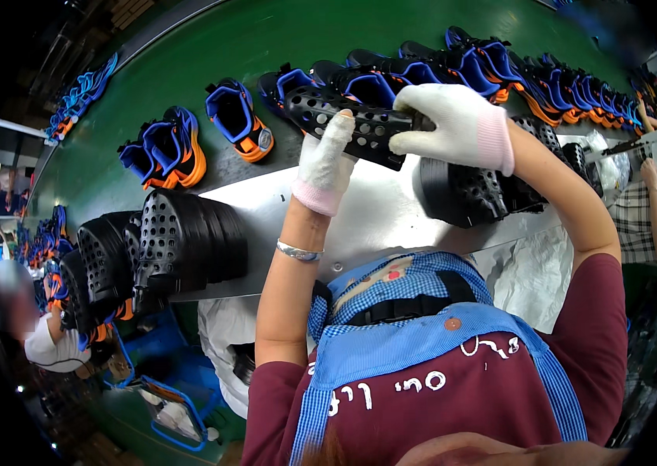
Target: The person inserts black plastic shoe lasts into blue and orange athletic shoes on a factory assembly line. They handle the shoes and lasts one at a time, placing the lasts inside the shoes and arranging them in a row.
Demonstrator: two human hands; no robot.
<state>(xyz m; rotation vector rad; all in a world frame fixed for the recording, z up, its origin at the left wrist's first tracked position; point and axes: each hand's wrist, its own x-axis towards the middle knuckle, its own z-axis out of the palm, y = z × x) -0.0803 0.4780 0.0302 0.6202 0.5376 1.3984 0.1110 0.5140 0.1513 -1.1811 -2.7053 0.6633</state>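
Observation:
A black plastic shoe insert [367,133], dotted with round holes, is held up in front of me above the metal ledge. My left hand [324,165], in a white glove with a pink cuff, grips its near side, thumb against the holes. At its right end, the gloved fingers and thumb of my right hand [453,124] pinch it. Just behind stand black, blue and orange sneakers [375,87], partly hidden by the insert and my right hand. One sneaker [239,120] sits apart to the left, beside a pair [169,151].
Nested stacks of black inserts [189,241] stand on the silver ledge [274,225] at left, with more inserts [460,193] at right. A green belt [297,35] carries a sneaker row [577,93] far right. Other people [53,342] work at both sides.

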